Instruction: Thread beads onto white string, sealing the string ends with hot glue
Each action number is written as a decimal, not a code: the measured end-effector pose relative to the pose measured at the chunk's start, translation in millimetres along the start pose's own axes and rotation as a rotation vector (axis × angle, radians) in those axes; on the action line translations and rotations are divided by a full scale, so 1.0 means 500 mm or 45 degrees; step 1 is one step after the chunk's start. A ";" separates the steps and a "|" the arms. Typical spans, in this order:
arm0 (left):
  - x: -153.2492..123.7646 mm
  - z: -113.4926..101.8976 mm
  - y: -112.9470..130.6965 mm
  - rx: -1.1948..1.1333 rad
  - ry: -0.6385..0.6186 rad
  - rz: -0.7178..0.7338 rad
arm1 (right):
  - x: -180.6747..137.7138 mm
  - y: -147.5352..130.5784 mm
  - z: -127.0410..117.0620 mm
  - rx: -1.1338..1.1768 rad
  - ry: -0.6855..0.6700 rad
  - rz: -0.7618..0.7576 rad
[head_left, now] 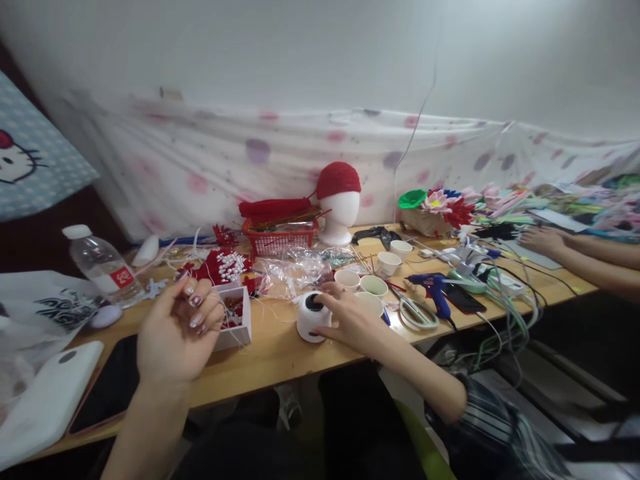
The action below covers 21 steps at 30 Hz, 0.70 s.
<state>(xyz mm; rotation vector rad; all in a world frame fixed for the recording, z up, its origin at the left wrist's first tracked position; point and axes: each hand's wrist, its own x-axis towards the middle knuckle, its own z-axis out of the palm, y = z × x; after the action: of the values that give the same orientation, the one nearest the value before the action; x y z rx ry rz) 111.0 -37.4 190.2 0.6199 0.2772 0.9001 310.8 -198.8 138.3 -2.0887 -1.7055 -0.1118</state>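
My left hand [177, 330] is raised over the front left of the table, palm toward me, with its fingers curled in. Whatever it may be pinching is too small to make out. My right hand [350, 320] grips a white rounded, spool-like thing with a black top [306, 323], fingers at its upper side and thumb lower down. Behind my left hand stands a small white box [243, 327] with red pieces inside. Thin white strands trail between the box and the spool-like thing. A red bundle with white beads [233, 265] lies behind the box.
Paper cups [370, 305], scissors [417, 313] and a blue glue gun [435, 292] lie to the right. Behind are a red basket [283, 241] and a foam head with a red cap [340, 207]. A bottle [103, 267] and phone [113, 383] are left. Another person's hands [545, 241] rest far right.
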 end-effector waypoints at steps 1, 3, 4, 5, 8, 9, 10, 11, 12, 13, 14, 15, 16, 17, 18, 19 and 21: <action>-0.004 -0.005 0.003 -0.009 0.003 -0.007 | 0.012 0.003 0.012 -0.010 -0.009 -0.006; -0.008 -0.017 0.008 -0.028 0.019 -0.006 | 0.024 0.008 0.023 -0.027 -0.013 -0.010; -0.009 -0.021 0.010 -0.036 0.028 -0.005 | 0.024 0.009 0.020 -0.035 -0.007 -0.006; -0.009 -0.025 0.010 -0.042 0.043 -0.006 | 0.023 0.009 0.010 -0.043 0.007 0.008; -0.007 -0.030 0.007 -0.042 0.062 -0.038 | 0.023 0.023 -0.060 -0.092 0.112 0.114; -0.006 -0.030 0.005 -0.038 0.060 -0.047 | 0.031 0.034 -0.095 -0.127 0.165 0.172; -0.004 -0.030 0.003 -0.034 0.060 -0.053 | 0.045 0.051 -0.133 -0.184 0.233 0.246; -0.002 -0.029 0.000 -0.031 0.059 -0.062 | 0.066 0.073 -0.171 -0.254 0.288 0.330; 0.000 -0.027 -0.004 -0.027 0.064 -0.078 | 0.092 0.099 -0.207 -0.329 0.315 0.419; 0.003 -0.025 -0.007 -0.024 0.082 -0.098 | 0.121 0.129 -0.238 -0.400 0.321 0.514; 0.006 -0.023 -0.011 -0.025 0.102 -0.122 | 0.152 0.161 -0.263 -0.463 0.305 0.606; 0.009 -0.020 -0.015 -0.026 0.120 -0.153 | 0.183 0.193 -0.279 -0.515 0.269 0.690; 0.013 -0.017 -0.020 -0.029 0.139 -0.180 | 0.211 0.225 -0.288 -0.556 0.222 0.767; 0.016 -0.015 -0.024 -0.030 0.154 -0.204 | 0.236 0.256 -0.289 -0.584 0.160 0.835; 0.019 -0.013 -0.028 -0.031 0.169 -0.216 | 0.256 0.284 -0.283 -0.599 0.100 0.881; 0.022 -0.013 -0.032 -0.030 0.180 -0.228 | 0.272 0.309 -0.273 -0.608 0.044 0.921; 0.028 -0.017 -0.040 -0.031 0.207 -0.244 | 0.291 0.351 -0.244 -0.615 -0.051 0.985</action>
<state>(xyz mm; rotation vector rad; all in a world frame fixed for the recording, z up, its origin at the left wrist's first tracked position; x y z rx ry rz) 128.3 -32.5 171.6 0.4894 0.4632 0.7683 537.2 -137.7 246.9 -2.9704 -0.8234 -0.2582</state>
